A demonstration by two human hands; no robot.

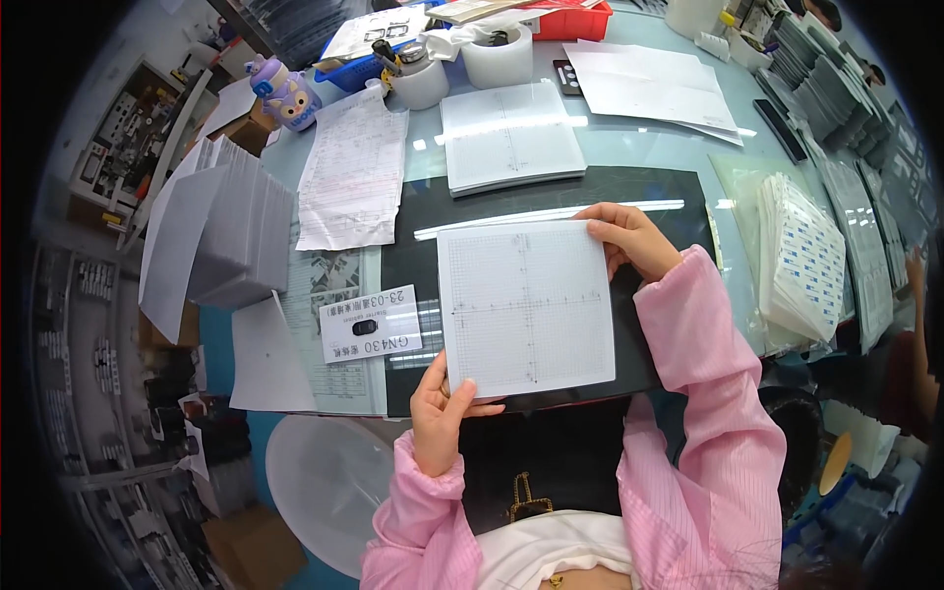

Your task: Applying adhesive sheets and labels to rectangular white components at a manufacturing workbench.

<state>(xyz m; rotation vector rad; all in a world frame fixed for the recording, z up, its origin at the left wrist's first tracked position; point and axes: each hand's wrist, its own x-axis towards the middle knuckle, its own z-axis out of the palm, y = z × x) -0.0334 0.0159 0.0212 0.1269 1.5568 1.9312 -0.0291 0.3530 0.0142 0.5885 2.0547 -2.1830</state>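
Observation:
A square white sheet with a fine grid and crossed axes [526, 305] lies over a black mat [413, 256] on the glass table. My left hand [440, 408] pinches its near left corner, thumb on top. My right hand [629, 236] grips its far right corner. Both arms wear pink sleeves. A stack of the same grid sheets [509, 136] rests just beyond the mat.
A tall pile of grey-white sheets [211, 231] stands at the left, a printed paper form [352, 172] beside it. A small white label card [371, 323] lies left of the sheet. Stacks of sticker sheets [798, 256] sit at right; tape rolls [497, 54] and a purple bottle [285, 93] at the back.

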